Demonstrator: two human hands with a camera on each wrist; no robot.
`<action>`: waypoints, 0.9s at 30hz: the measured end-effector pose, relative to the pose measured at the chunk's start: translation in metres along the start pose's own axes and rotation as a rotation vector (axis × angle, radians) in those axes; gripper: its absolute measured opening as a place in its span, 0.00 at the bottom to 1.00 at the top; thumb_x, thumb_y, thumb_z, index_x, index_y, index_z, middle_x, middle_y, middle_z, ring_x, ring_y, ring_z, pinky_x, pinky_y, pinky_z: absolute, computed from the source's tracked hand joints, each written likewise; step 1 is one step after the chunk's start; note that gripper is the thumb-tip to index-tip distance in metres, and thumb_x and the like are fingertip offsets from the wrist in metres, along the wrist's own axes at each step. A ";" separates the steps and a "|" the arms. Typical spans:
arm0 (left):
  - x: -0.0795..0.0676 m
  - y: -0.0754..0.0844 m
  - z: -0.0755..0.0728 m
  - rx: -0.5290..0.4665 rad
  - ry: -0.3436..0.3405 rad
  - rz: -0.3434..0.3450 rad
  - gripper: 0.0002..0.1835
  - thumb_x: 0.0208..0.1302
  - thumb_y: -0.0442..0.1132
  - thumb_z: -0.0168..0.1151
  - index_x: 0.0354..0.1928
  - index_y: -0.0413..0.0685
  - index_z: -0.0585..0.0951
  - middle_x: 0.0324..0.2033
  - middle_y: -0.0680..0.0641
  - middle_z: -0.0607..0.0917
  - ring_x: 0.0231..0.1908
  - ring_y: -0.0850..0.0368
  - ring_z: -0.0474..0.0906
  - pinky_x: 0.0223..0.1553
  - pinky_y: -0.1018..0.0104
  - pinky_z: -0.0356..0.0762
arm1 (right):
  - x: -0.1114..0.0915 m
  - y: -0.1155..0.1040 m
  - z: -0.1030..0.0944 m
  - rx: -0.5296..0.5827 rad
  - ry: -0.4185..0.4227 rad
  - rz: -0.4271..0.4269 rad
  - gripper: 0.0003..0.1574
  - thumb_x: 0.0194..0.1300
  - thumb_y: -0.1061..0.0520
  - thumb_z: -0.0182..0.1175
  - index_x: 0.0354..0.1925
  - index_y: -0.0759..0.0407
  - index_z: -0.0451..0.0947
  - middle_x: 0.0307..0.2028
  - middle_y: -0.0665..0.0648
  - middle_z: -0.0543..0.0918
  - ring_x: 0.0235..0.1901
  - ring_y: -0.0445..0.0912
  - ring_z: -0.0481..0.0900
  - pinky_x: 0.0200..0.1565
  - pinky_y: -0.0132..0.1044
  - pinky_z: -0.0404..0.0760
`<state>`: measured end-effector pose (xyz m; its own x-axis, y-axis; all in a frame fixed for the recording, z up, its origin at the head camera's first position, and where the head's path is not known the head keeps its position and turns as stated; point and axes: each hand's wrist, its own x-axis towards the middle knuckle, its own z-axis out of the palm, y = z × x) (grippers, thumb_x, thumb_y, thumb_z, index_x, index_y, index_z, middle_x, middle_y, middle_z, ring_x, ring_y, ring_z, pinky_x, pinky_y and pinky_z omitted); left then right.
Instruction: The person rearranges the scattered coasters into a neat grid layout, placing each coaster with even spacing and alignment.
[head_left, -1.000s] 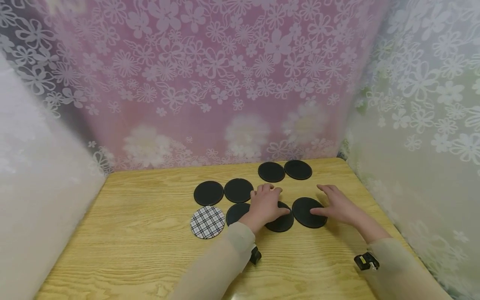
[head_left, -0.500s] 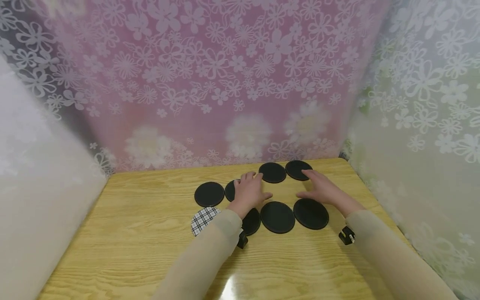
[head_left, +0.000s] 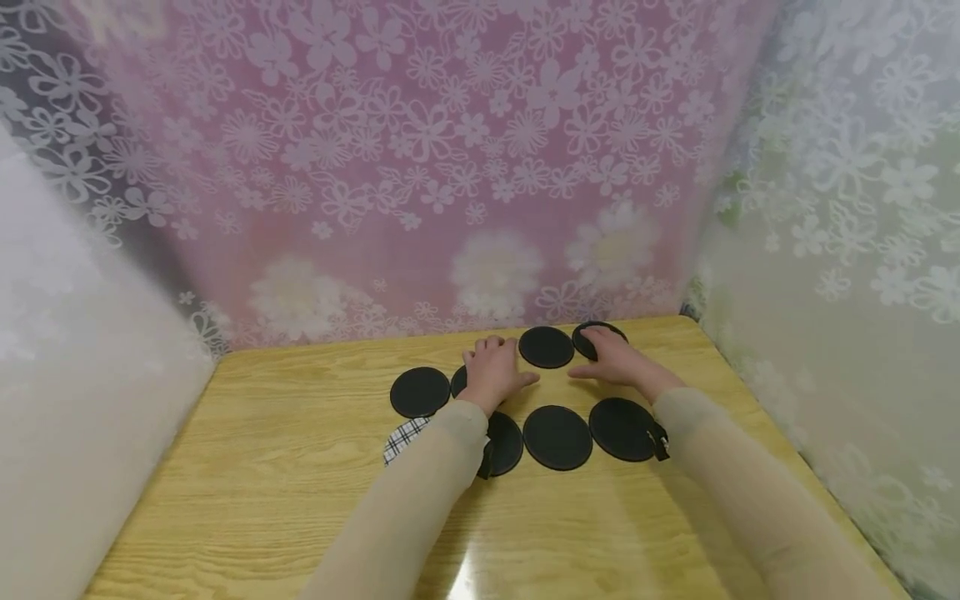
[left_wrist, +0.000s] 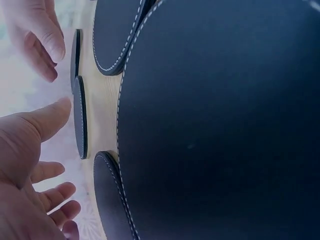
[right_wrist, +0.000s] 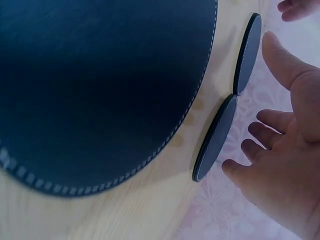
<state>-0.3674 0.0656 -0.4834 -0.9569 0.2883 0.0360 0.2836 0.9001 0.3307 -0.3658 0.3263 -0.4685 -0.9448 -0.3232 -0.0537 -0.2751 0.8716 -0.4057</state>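
Note:
My left hand (head_left: 495, 372) hovers over the second black round coaster (head_left: 459, 381) of the left pair and hides much of it. Its fingers are loosely bent and hold nothing. My right hand (head_left: 617, 363) is partly over the back right black coaster (head_left: 606, 331), fingers spread, apart from it in the right wrist view. Beside that one lies the back left coaster (head_left: 546, 347), between both hands. White stitching runs round the edge of a large near coaster (left_wrist: 220, 120). A plaid coaster (head_left: 405, 438) is half covered by my left sleeve.
Two black coasters, a middle one (head_left: 557, 437) and a right one (head_left: 621, 428), lie side by side nearer me. Another coaster (head_left: 420, 392) is at the left. Flowered curtains (head_left: 487, 167) surround the wooden table (head_left: 262, 467).
Both hands have moved away from me, off the front coasters and towards the back ones. My right hand has also shifted left. The coasters lie as before.

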 end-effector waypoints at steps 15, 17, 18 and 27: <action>0.021 -0.005 0.015 0.006 -0.035 -0.050 0.38 0.72 0.68 0.70 0.74 0.52 0.81 0.77 0.40 0.71 0.73 0.37 0.63 0.71 0.34 0.59 | 0.045 0.004 0.016 -0.063 -0.025 0.001 0.62 0.67 0.39 0.79 0.77 0.80 0.65 0.79 0.81 0.60 0.80 0.76 0.55 0.77 0.70 0.59; 0.023 -0.006 0.017 0.015 -0.053 -0.058 0.38 0.72 0.70 0.69 0.73 0.53 0.82 0.77 0.41 0.70 0.73 0.37 0.63 0.72 0.33 0.59 | 0.052 0.008 0.021 -0.065 -0.037 0.002 0.62 0.67 0.39 0.79 0.78 0.78 0.65 0.80 0.79 0.60 0.81 0.75 0.55 0.77 0.70 0.58; 0.024 -0.007 0.019 0.015 -0.062 -0.058 0.38 0.72 0.70 0.68 0.73 0.54 0.82 0.77 0.41 0.70 0.73 0.37 0.63 0.72 0.33 0.58 | 0.052 0.007 0.021 -0.074 -0.041 -0.002 0.62 0.67 0.39 0.78 0.78 0.79 0.65 0.80 0.80 0.61 0.81 0.75 0.56 0.77 0.70 0.58; 0.025 -0.005 0.024 0.052 -0.050 -0.048 0.38 0.70 0.72 0.69 0.71 0.56 0.85 0.74 0.41 0.72 0.68 0.39 0.65 0.66 0.37 0.63 | 0.043 -0.016 0.007 -0.109 -0.082 0.031 0.60 0.69 0.41 0.77 0.77 0.81 0.65 0.77 0.80 0.64 0.78 0.74 0.60 0.76 0.65 0.63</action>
<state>-0.3917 0.0761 -0.5064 -0.9656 0.2588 -0.0263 0.2412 0.9287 0.2816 -0.4007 0.2964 -0.4705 -0.9367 -0.3205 -0.1412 -0.2677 0.9151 -0.3016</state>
